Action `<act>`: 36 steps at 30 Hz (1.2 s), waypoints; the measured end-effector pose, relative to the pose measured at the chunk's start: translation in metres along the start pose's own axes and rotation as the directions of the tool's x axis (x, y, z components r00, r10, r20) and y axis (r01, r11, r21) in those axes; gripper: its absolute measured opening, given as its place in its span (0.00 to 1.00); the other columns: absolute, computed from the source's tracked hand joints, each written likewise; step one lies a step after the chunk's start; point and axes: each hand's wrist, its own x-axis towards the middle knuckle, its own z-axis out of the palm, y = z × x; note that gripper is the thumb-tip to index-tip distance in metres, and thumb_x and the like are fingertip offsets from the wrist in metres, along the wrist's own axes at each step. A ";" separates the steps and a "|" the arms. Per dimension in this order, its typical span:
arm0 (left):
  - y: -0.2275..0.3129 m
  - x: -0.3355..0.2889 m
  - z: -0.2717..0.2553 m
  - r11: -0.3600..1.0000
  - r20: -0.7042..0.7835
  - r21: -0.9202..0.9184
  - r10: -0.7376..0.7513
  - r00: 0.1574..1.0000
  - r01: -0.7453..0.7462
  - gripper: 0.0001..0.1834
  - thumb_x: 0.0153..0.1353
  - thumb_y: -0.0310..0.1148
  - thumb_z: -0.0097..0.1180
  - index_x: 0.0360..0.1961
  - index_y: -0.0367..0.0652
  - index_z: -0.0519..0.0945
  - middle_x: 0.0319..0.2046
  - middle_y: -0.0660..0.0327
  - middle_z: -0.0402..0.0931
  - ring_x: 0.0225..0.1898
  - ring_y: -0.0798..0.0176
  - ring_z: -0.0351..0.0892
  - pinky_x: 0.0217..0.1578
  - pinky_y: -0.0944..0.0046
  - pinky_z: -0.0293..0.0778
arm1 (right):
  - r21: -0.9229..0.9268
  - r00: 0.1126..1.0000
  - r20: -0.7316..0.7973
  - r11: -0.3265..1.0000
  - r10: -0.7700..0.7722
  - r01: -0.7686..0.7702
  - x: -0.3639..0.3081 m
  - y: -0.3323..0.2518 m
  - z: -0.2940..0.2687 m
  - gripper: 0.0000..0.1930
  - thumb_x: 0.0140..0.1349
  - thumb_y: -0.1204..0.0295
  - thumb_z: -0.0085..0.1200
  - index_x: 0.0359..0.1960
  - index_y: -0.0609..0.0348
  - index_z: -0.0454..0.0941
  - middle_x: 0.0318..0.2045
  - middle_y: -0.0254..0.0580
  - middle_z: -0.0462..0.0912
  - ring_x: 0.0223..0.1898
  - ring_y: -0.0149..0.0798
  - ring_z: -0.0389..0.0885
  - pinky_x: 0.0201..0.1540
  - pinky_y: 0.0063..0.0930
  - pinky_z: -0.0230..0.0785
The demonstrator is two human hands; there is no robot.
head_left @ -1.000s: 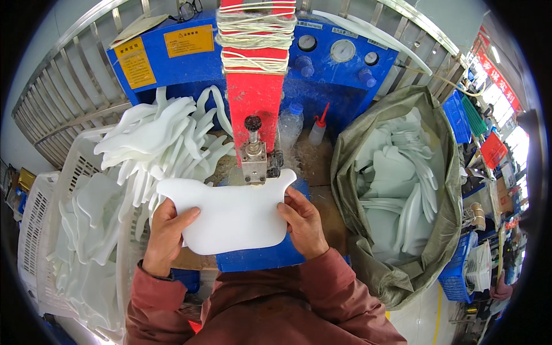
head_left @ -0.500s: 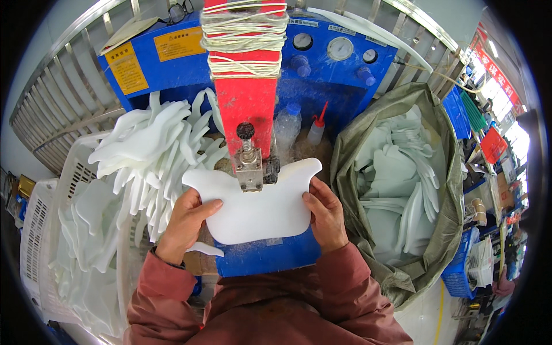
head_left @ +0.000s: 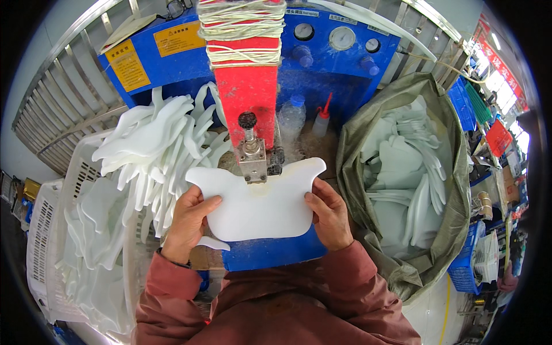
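A flat white foam-like pad point(head_left: 261, 215), with two flared upper corners and a curved notch between them, is held level in front of me. My left hand point(head_left: 190, 215) grips its left side, thumb on top and fingers underneath. At the right side, my right hand point(head_left: 330, 214) pinches it the same way. The metal head point(head_left: 253, 162) of a red machine arm point(head_left: 247, 98) hangs over the notch; I cannot tell whether it touches the pad. A yellowish patch shows on the pad just below the head. Under the pad is a blue work surface point(head_left: 279, 253).
Similar white pieces point(head_left: 152, 132) heap up at left, above a white slatted crate point(head_left: 83, 172) holding more. A green-grey sack point(head_left: 454, 201) of white pads stands at right. Behind are a blue machine housing point(head_left: 322, 54) with gauges, a clear bottle point(head_left: 292, 118) and a red-tipped squeeze bottle point(head_left: 321, 122).
The pad has come slightly toward me relative to the metal head, uncovering the yellowish patch near its notch. Both hands keep their grip. The whole view has shifted a little.
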 end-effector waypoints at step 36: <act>-0.051 0.001 0.068 0.987 0.290 -0.089 -0.101 0.952 0.132 0.24 0.71 0.23 0.60 0.67 0.39 0.73 0.54 0.61 0.82 0.52 0.66 0.83 0.52 0.63 0.81 | -0.023 0.968 -0.212 0.991 -0.133 0.131 -0.066 -0.031 -0.063 0.21 0.73 0.82 0.50 0.67 0.70 0.73 0.59 0.46 0.84 0.59 0.36 0.82 0.64 0.32 0.72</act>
